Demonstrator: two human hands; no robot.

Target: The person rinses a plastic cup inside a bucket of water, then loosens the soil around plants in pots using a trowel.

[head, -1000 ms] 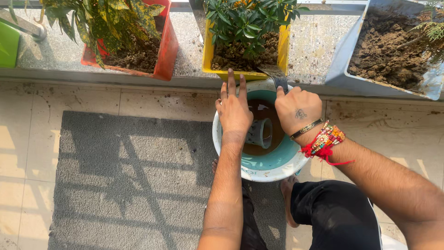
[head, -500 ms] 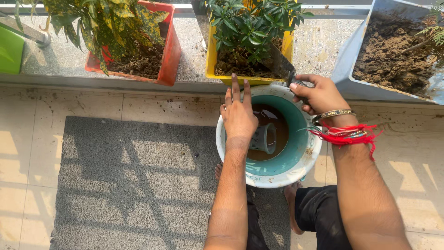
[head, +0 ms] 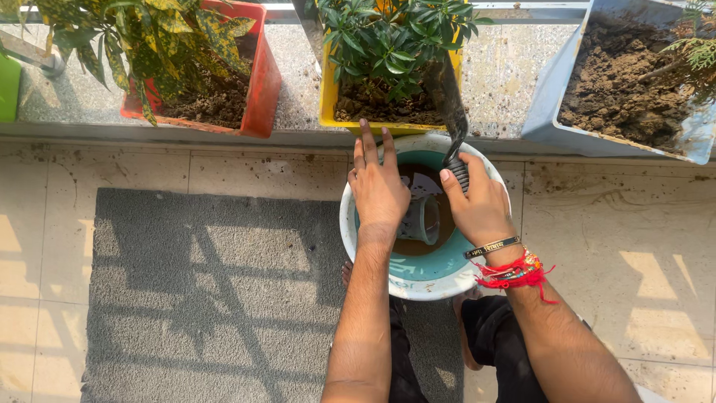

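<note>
Trowel now upright in right hand

Hard daylight falls across the scene from the upper right, bright on the pale floor tiles, where warm patches glow well to the right of the right hand. Railing shadows slant in dark bars over the grey mat, left of the left hand. Both forearms cast shade down toward the person's legs. The speckled ledge beyond the hands looks slightly washed out. Focus is crisp around the hands; the trowel shows slight softness. Straight lines bow mildly at the frame's edges.
</note>
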